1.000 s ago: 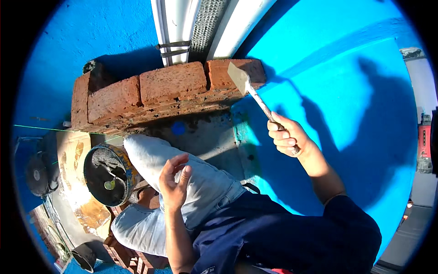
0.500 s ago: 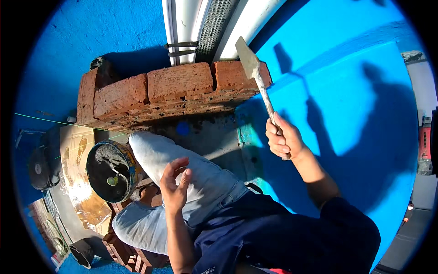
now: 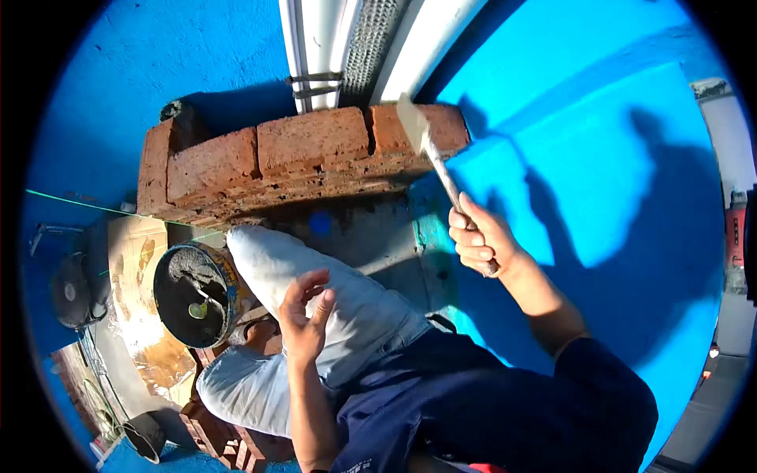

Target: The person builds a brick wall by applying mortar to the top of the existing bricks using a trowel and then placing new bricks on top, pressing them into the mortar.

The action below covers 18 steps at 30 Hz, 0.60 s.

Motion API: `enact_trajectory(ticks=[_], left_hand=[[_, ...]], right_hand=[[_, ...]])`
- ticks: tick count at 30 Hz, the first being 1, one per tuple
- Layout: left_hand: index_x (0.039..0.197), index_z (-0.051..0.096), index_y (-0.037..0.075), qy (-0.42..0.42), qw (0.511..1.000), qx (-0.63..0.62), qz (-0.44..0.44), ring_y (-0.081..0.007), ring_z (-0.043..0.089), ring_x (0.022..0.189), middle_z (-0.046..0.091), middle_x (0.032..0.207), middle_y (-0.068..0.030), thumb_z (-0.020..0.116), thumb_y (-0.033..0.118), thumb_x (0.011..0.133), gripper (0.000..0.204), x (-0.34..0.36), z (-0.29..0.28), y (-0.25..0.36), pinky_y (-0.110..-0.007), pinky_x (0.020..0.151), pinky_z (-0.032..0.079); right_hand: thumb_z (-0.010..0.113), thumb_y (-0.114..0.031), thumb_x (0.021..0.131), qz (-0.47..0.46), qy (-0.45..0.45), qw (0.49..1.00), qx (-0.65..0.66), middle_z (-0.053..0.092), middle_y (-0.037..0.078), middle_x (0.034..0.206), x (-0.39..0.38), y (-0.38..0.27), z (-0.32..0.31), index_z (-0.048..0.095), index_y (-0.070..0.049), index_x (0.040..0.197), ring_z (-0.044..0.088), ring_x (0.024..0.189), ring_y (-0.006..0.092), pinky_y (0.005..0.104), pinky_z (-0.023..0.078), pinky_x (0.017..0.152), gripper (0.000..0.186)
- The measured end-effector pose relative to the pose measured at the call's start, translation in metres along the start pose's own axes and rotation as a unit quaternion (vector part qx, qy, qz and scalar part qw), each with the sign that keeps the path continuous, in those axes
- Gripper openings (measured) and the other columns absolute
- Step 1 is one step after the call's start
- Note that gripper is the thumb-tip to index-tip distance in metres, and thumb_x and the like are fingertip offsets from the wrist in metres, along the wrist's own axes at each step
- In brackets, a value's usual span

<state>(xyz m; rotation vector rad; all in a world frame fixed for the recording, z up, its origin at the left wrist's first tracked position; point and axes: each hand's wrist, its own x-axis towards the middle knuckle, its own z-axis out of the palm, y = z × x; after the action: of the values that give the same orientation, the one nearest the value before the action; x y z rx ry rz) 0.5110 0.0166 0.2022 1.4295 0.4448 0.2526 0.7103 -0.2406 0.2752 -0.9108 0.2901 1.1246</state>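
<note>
My right hand (image 3: 481, 236) grips the wooden handle of a metal trowel (image 3: 412, 126), whose blurred blade is at the front face and top of the right-hand brick in a low brick wall (image 3: 311, 142). I cannot tell whether the blade touches it. My left hand (image 3: 306, 315) hangs over my light-jeans leg, fingers apart and loosely curved, holding nothing. Beside my knee stands a dark bucket (image 3: 197, 292) with grey mortar and a tool inside.
White pipes (image 3: 422, 43) run behind the bricks against blue walls. A green string (image 3: 87, 201) crosses at the left. Cardboard (image 3: 134, 299), a dark fan-like object (image 3: 75, 288), loose bricks (image 3: 217, 433) and a dark container (image 3: 146, 433) lie left and below; a red tool (image 3: 735, 236) is at the right edge.
The trowel blade rose above the brick half a second ago and is now lower, back at the brick. My right hand has shifted slightly left; my left hand stays much the same.
</note>
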Motion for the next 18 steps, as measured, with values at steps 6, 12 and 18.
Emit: enact_trajectory(ticks=[6,12,18], left_hand=[[0.117,0.061,-0.003,0.028,0.999,-0.035,-0.007,-0.0195,0.061,0.105,0.065,0.112,-0.0121,0.071,0.013,0.088,0.034,-0.007,-0.005,-0.004,-0.032,0.094,0.047],[0.115,0.062,-0.003,0.038,0.999,-0.017,-0.013,-0.0193,0.061,0.103,0.065,0.111,-0.0110,0.070,0.012,0.089,0.032,-0.018,-0.019,-0.001,-0.031,0.092,0.046],[0.080,0.066,-0.004,0.055,0.996,-0.046,-0.058,-0.0188,0.060,0.096,0.066,0.110,-0.0125,0.062,0.014,0.093,0.023,-0.031,-0.016,0.010,-0.031,0.084,0.047]], right_hand=[[0.042,-0.050,0.101,0.050,0.051,0.997,-0.028,0.037,-0.007,0.052,0.018,0.011,-0.004,0.043,-0.015,0.075,0.033,0.032,0.0043,0.0211,0.028,0.029,0.043],[0.038,-0.051,0.102,0.029,0.028,0.999,-0.032,0.033,-0.008,0.051,0.016,0.015,-0.003,0.043,-0.015,0.079,0.031,0.032,0.0047,0.0216,0.028,0.029,0.042],[0.042,-0.049,0.101,0.048,-0.023,0.986,-0.155,0.038,-0.003,0.052,0.001,0.043,0.025,0.045,-0.012,0.075,0.037,0.033,0.0066,0.0227,0.030,0.029,0.044]])
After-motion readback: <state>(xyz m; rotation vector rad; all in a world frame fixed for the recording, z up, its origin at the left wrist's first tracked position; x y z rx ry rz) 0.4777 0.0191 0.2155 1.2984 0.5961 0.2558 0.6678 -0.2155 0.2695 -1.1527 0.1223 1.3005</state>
